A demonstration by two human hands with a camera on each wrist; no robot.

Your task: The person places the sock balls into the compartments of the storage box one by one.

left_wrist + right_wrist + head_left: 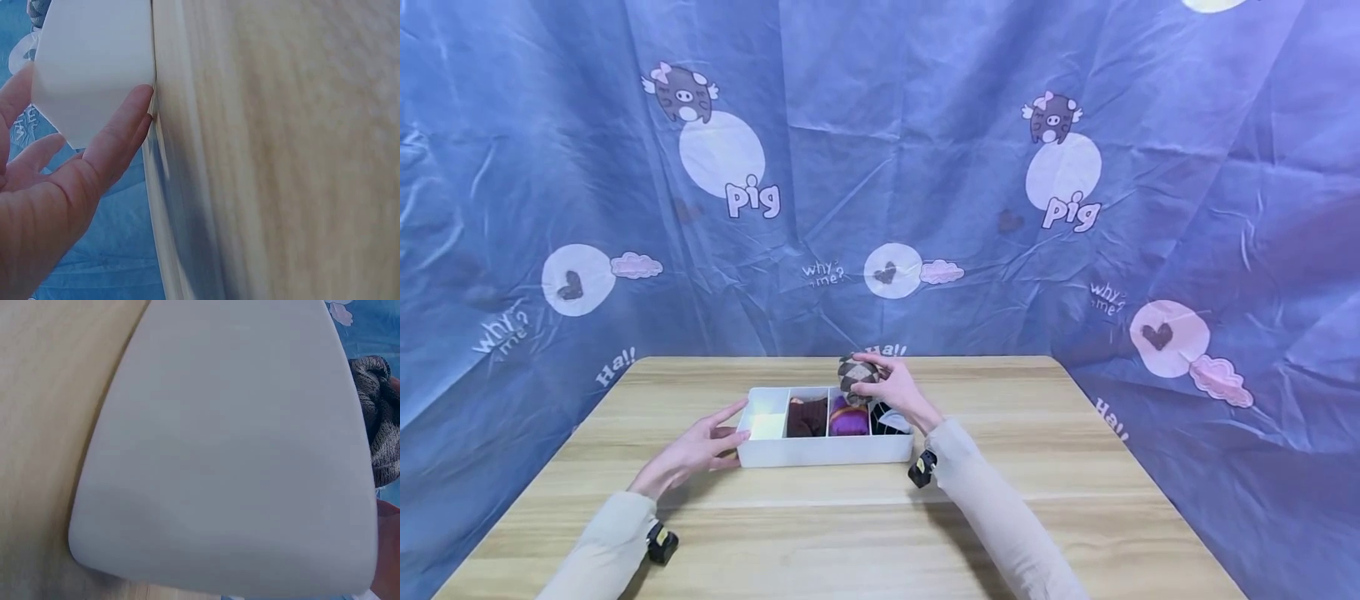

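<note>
A white divided box (825,453) stands on the table. My left hand (694,450) is at its left end, the fairly straight fingers touching the end wall (94,62). My right hand (901,390) pinches a balled argyle sock (855,377) between thumb and fingers, above the box's right half. The sock's grey knit (375,419) shows at the right edge of the right wrist view. Inside the box lie a dark brown balled sock (807,418), a purple one (848,421) with an orange band, and a black-and-white one (891,422). The leftmost compartment (767,423) shows its bare floor.
The wood-grain table (820,533) extends around the box on all sides. A blue printed curtain (842,183) hangs behind and along both sides. A small black device (662,543) is strapped to the left wrist, another (922,469) to the right.
</note>
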